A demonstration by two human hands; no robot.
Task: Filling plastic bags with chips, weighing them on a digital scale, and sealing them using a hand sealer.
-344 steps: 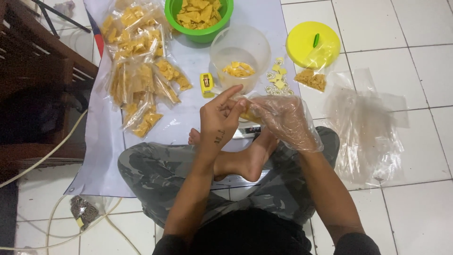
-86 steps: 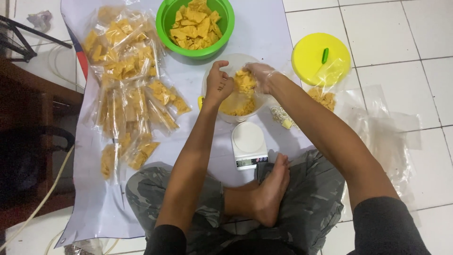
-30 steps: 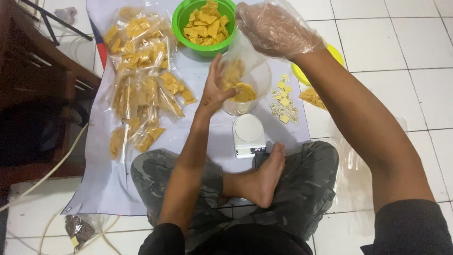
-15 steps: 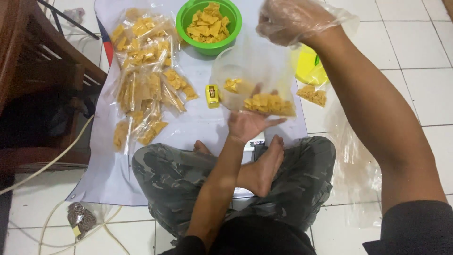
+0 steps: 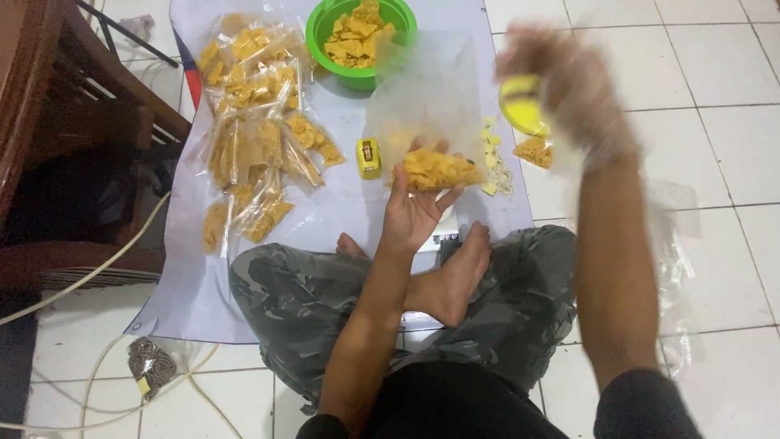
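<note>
In the middle of the white sheet (image 5: pixel 325 219) on the tiled floor, I see the left hand (image 5: pixel 413 213) raised palm up, its fingers (image 5: pixel 404 175) curled around the bottom of a clear plastic bag (image 5: pixel 426 114). The yellow chips (image 5: pixel 435 171) lie in the lower part of this bag, resting on the palm, and the upper part of the bag stands open and loose above them, in front of the green bowl (image 5: pixel 325 32). The green bowl holds more chips and stands at the far edge of the sheet. The right hand (image 5: pixel 569 89) is lifted to the right, above the yellow lid (image 5: pixel 520 106); it wears a thin clear glove and it is very blurred, so I cannot tell if its fingers are closed or spread (it touches nothing that I can see). A small yellow object (image 5: pixel 368 157) lies on the sheet just beside the left hand. To the left, many filled bags (image 5: pixel 252 122) lie in a heap. Small pale stickers (image 5: pixel 494 158) and a little pile of chips (image 5: pixel 536 150) lie right of the held bag. More empty plastic bags (image 5: pixel 678 244) lie on the tiles at the right. The person sits cross-legged, one bare foot (image 5: pixel 455 276) under the left wrist.
</note>
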